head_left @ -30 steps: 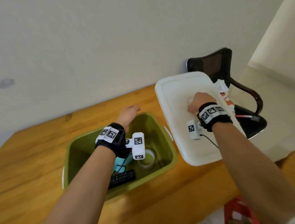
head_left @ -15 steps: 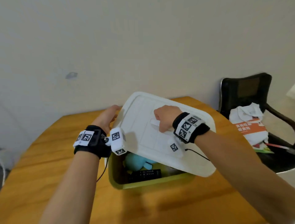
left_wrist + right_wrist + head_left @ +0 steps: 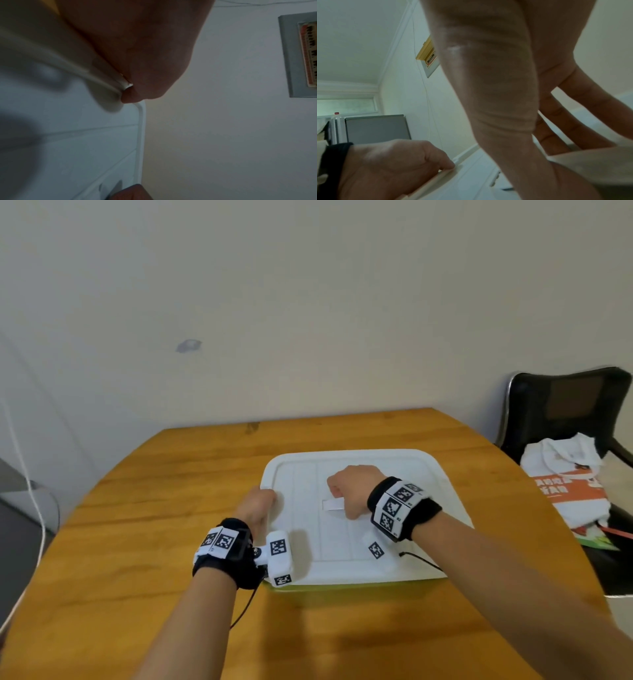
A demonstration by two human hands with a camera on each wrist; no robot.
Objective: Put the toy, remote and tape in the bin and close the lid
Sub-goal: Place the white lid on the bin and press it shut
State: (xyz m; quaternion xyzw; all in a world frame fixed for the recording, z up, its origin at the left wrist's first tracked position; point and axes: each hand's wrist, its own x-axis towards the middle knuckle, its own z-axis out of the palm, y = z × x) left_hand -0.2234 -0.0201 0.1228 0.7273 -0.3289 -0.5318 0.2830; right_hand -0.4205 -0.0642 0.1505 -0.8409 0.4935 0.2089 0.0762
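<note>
The white lid (image 3: 394, 474) lies flat on the green bin (image 3: 346, 590), of which only the front wall shows under it. My right hand (image 3: 349, 491) sits at the lid's middle with its fingers curled round the lid's handle (image 3: 330, 504). My left hand (image 3: 260, 505) grips the lid's left edge, thumb on top of the rim. The right wrist view shows this left hand (image 3: 385, 169) on the lid's rim (image 3: 471, 182). The left wrist view shows the left hand (image 3: 137, 54) pressed against the lid (image 3: 85, 148). Toy, remote and tape are hidden beneath the lid.
The bin stands on a round wooden table (image 3: 171, 474) against a pale wall. A black chair (image 3: 565, 405) at the right holds white cloth and an orange bag (image 3: 565, 484). A white cable (image 3: 30, 474) hangs at the far left.
My right hand has brought the lid from the right over the bin and lowered it from tilted to flat. My left hand left the bin and took the lid's left edge. The contents became covered.
</note>
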